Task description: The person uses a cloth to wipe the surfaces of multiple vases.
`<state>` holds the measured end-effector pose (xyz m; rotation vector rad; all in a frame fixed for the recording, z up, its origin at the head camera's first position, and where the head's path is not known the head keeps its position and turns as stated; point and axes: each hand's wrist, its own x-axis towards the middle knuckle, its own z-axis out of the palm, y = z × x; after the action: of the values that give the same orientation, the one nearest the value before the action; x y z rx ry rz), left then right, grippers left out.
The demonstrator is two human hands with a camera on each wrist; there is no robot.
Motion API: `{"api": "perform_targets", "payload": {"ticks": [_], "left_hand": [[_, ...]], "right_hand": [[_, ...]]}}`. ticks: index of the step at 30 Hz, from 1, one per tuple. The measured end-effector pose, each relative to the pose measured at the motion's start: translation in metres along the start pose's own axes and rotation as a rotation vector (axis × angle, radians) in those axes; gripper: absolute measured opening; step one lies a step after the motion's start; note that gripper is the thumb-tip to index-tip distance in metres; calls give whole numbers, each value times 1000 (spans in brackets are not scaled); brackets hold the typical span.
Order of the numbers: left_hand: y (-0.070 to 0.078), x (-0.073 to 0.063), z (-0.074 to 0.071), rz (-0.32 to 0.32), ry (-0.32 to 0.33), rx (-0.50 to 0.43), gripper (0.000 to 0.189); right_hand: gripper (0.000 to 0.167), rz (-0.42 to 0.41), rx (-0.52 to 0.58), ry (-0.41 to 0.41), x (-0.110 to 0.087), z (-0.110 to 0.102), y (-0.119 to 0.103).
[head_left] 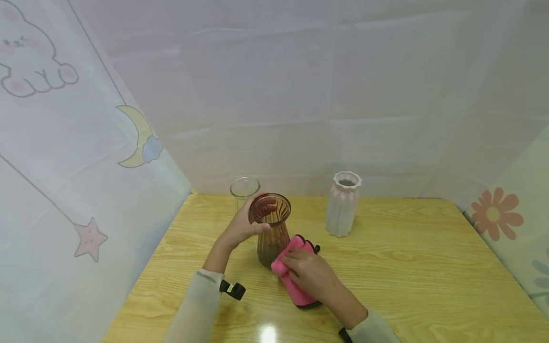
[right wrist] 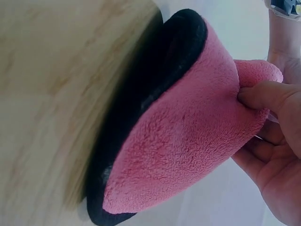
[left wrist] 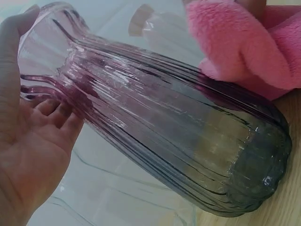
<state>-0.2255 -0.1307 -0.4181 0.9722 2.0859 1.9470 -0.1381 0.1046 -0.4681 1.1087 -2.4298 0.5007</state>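
Note:
A ribbed glass vase [head_left: 274,238], purple at the flared top and greyish toward the base, stands on the table. Around its neck curl the fingers of my left hand [head_left: 244,224], thumb at the near side below the rim. My right hand [head_left: 313,274] pinches a fluffy pink cloth [right wrist: 178,136] with black edging. In the left wrist view the cloth's bunched part [left wrist: 235,42] lies against the lower side of the vase. The rest of the cloth drapes down toward the table, and some right fingertips are hidden in its folds.
Behind the purple vase is a clear glass vase [head_left: 245,187], partly hidden by my left hand. A white-and-pink ribbed vase [head_left: 341,209] stands at the back right of the wooden table [head_left: 411,267]. Pale printed sheets [head_left: 274,95] hang behind and beside the table.

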Motion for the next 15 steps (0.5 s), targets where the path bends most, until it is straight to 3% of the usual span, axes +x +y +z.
{"api": "perform_targets", "payload": {"ticks": [3,6,10,13,15], "left_hand": [[-1,0,-2,-26,-10,-35,112],[2,-4,-1,-63,33,-46,120],[8,-12,8,-37,145,-27,127],[14,-16,21,1,261,43,124],[16,-16,30,9,342,106,120]], "right_hand": [[22,-16,-9,18,-2,1,1],[25,-47,-28,87,-4,0,3],[27,-102,-41,233,-3,-10,5],[17,-141,-32,342,4,-23,7],[24,-162,-27,402,10,-30,9]]}}
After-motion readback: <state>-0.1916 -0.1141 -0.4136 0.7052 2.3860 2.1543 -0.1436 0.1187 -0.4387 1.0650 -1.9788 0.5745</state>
